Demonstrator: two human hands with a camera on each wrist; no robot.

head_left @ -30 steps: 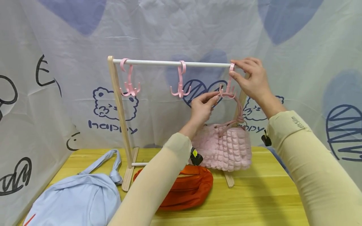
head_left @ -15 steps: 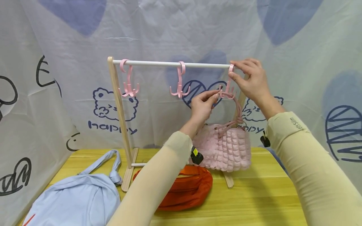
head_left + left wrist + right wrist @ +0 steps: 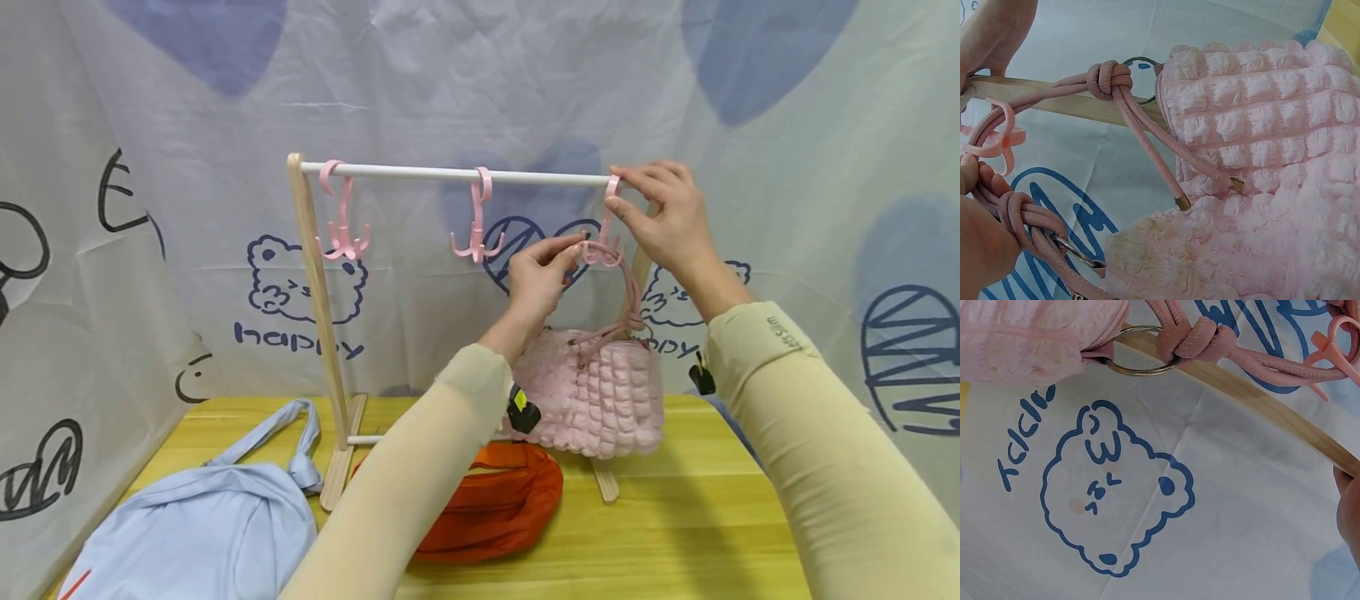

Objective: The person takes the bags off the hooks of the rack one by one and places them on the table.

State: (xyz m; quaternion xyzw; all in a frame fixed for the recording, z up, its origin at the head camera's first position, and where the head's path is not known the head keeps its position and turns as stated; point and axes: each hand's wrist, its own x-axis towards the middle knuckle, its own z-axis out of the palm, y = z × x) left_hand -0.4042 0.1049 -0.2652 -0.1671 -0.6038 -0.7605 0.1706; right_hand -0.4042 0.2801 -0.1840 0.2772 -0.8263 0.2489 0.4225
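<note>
A pink quilted handbag (image 3: 600, 392) hangs at the right end of the rack, clear of the table. Its knotted pink strap (image 3: 632, 292) passes over the prongs of the rightmost pink hook (image 3: 604, 250). My left hand (image 3: 536, 275) pinches the strap beside those prongs; in the left wrist view its fingertips (image 3: 991, 181) are on the strap close to the hook. Higher up, my right hand (image 3: 671, 212) holds the top of the same hook between thumb and fingers, at the white bar (image 3: 420, 172). The right wrist view shows only an edge of that hand.
Two more pink hooks, a middle one (image 3: 477, 229) and a left one (image 3: 344, 225), hang on the bar. An orange-red bag (image 3: 495, 508) lies under the rack, partly behind my left sleeve. A light blue backpack (image 3: 202, 533) lies at the left on the wooden table (image 3: 675, 533).
Both hands keep their grips on the strap and the hook. The whole scene sits slightly lower in the head view; otherwise almost nothing has moved.
</note>
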